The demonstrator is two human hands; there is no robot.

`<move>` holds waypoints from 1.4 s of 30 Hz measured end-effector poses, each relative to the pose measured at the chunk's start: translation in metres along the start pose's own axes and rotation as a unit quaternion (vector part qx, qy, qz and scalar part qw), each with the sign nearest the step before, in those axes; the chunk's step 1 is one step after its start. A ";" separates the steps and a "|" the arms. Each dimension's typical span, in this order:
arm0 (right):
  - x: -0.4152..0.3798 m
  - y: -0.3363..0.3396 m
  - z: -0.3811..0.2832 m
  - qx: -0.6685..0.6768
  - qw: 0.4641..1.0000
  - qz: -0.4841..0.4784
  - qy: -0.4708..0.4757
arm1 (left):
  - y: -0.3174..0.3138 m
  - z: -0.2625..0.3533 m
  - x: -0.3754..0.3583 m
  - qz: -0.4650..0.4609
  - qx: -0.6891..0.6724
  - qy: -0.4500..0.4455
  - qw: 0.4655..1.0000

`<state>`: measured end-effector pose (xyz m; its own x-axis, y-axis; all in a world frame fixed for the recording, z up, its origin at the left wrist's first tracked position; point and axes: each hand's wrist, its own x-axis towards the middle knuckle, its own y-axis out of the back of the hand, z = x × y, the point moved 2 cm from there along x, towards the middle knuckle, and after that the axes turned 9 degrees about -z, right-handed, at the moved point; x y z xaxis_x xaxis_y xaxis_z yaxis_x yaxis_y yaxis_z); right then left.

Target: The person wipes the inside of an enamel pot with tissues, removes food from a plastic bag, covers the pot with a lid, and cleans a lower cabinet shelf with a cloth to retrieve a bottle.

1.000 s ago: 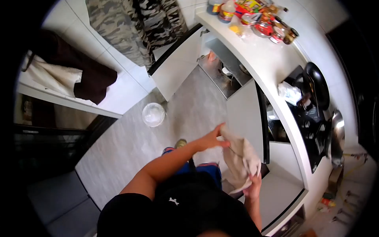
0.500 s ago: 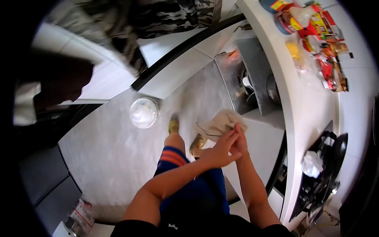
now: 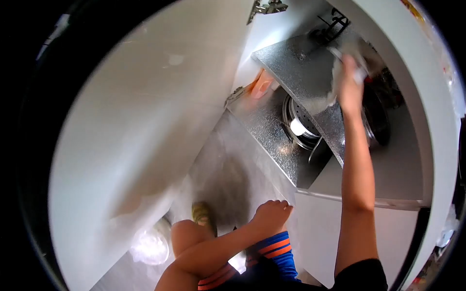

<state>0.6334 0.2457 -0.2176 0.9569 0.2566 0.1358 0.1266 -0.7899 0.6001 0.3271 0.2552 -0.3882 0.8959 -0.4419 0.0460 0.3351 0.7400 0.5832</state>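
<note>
My right hand (image 3: pixel 350 89) is inside the open cabinet, over its upper silver shelf (image 3: pixel 303 68), holding a beige cloth (image 3: pixel 335 80) that is blurred by motion. My left hand (image 3: pixel 273 213) is closed near my knee, below the cabinet's lower edge, with nothing visible in it. On the lower shelf (image 3: pixel 262 131) sits a round metal steamer pot (image 3: pixel 302 121) with a white object in it. An orange item (image 3: pixel 262 84) lies at that shelf's inner left corner. A dark pan (image 3: pixel 376 116) is partly hidden behind my right forearm.
The white cabinet door (image 3: pixel 145 111) stands wide open on the left, its hinge (image 3: pixel 268 8) at the top. A black rack (image 3: pixel 333 26) is at the back of the upper shelf. A clear plastic-covered container (image 3: pixel 151 245) rests on the floor. The white countertop (image 3: pixel 412 63) curves along the right.
The view has moved closer to the cabinet, and I am lower. My hands have separated; the right has carried the cloth into the cabinet, while the left is now by my knee.
</note>
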 end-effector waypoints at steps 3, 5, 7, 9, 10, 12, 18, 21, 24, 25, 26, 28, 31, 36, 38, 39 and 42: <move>0.092 -0.050 0.023 -0.296 0.944 -0.147 0.006 | -0.010 -0.022 0.011 -0.018 0.058 0.008 0.998; 0.128 -0.078 0.042 -0.345 0.917 -0.199 0.030 | -0.009 -0.023 0.011 -0.017 0.113 0.004 0.993; 0.118 -0.092 0.032 -0.382 0.911 -0.154 -0.028 | -0.021 -0.024 0.009 -0.041 0.150 -0.007 0.988; 0.119 -0.107 0.043 -0.416 0.900 -0.125 -0.029 | -0.022 -0.024 0.008 -0.070 0.180 -0.030 0.981; 0.131 -0.112 0.052 -0.450 0.884 -0.126 -0.025 | -0.022 -0.026 0.010 -0.070 0.179 -0.027 0.981; 0.158 -0.115 0.073 -0.414 0.898 -0.146 -0.027 | -0.029 -0.035 0.016 -0.069 0.178 -0.011 0.982; 0.193 -0.093 0.100 -0.409 0.900 -0.124 -0.081 | -0.014 -0.052 0.008 -0.062 0.211 -0.018 0.975; 0.199 -0.092 0.109 -0.414 0.899 -0.111 -0.088 | -0.016 -0.058 0.001 -0.040 0.160 -0.020 0.986; 0.191 -0.092 0.106 -0.427 0.892 -0.134 -0.064 | -0.011 -0.066 -0.002 -0.123 0.126 0.002 0.984; 0.181 -0.091 0.101 -0.427 0.889 -0.157 -0.046 | -0.007 -0.068 -0.003 -0.174 0.119 0.015 0.977; 0.172 -0.092 0.101 -0.427 0.888 -0.167 -0.025 | -0.002 -0.071 -0.002 -0.171 0.114 0.014 0.979; 0.154 -0.094 0.102 -0.425 0.885 -0.189 0.017 | 0.013 -0.074 0.003 -0.167 0.102 0.015 0.981; 0.109 -0.094 0.085 -0.392 0.891 -0.222 0.061 | 0.051 -0.073 0.022 -0.141 0.040 0.082 0.986; 0.065 -0.103 0.061 -0.405 0.875 -0.230 0.130 | 0.049 -0.090 0.039 -0.042 0.089 0.050 0.994; 0.055 -0.106 0.052 -0.438 0.852 -0.260 0.126 | 0.042 -0.082 0.043 -0.077 0.100 0.041 0.991; 0.051 -0.109 0.048 -0.440 0.847 -0.263 0.141 | 0.038 -0.075 0.040 -0.101 0.102 0.031 0.989; 0.041 -0.121 0.050 -0.437 0.841 -0.264 0.181 | 0.011 -0.078 0.032 -0.140 0.105 -0.020 0.984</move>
<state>0.6707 0.3243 -0.3242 0.6659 0.7199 -0.1959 0.1175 0.1581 0.9804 0.3819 0.2888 -0.4433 0.7638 -0.6358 -0.1115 0.4954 0.4667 0.7326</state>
